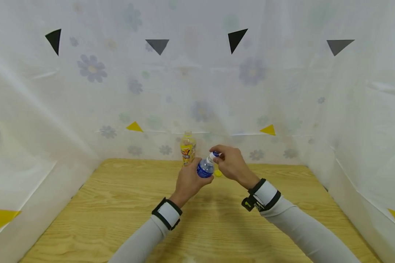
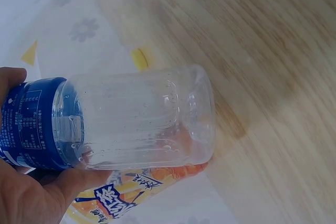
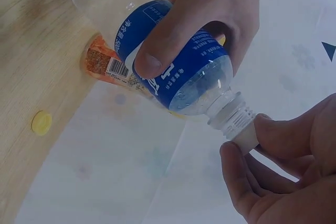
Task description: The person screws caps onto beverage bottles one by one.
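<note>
My left hand (image 1: 189, 182) grips a clear plastic bottle (image 2: 136, 119) around its blue label (image 3: 168, 72). The bottle is tilted, its neck up toward the right hand. Between thumb and fingers, my right hand (image 1: 232, 165) pinches a white cap (image 3: 245, 139) with a blue top at the bottle's mouth. Threads of the neck show beside the cap in the right wrist view; whether the cap is still seated cannot be told. Behind the left hand stands an uncapped yellow-labelled bottle (image 1: 188, 150), its lower part hidden in the head view.
A yellow cap (image 1: 218, 173) lies on the wooden table (image 1: 118, 204) near its back edge, beside the hands. White flowered sheeting (image 1: 197, 91) with coloured triangles encloses the table at the back and both sides.
</note>
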A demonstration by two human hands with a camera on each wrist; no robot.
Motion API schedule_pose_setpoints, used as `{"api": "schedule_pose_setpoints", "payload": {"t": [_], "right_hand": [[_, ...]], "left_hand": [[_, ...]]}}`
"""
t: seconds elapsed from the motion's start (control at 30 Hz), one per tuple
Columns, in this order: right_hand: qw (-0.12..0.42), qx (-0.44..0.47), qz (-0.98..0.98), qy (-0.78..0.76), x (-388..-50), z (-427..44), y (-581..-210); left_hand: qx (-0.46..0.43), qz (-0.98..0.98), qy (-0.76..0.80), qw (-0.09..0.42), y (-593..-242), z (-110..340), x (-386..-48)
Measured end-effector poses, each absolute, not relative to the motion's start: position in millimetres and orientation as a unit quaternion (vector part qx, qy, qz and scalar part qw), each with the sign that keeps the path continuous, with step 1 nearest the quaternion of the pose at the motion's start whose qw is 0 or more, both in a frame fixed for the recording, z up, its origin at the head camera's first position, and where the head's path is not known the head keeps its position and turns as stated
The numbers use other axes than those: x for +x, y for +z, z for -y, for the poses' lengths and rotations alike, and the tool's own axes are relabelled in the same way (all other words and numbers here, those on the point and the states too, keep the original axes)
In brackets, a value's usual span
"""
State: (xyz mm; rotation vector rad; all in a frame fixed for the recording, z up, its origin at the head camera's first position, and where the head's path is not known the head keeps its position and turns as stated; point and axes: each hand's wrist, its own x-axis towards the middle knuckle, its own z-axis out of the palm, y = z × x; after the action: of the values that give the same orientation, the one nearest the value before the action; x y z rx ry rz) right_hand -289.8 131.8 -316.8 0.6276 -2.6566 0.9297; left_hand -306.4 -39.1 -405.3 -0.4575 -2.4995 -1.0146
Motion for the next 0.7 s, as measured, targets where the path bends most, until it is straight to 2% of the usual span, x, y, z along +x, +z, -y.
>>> {"api": "schedule_pose_setpoints", "payload": {"t": [0.7], "right_hand": [[0.126, 0.243, 0.907, 0.319, -291.7, -130.0, -322.6]], "left_hand": [[-0.163, 0.896, -0.358, 0.205, -405.8, 39.3, -305.6]]}}
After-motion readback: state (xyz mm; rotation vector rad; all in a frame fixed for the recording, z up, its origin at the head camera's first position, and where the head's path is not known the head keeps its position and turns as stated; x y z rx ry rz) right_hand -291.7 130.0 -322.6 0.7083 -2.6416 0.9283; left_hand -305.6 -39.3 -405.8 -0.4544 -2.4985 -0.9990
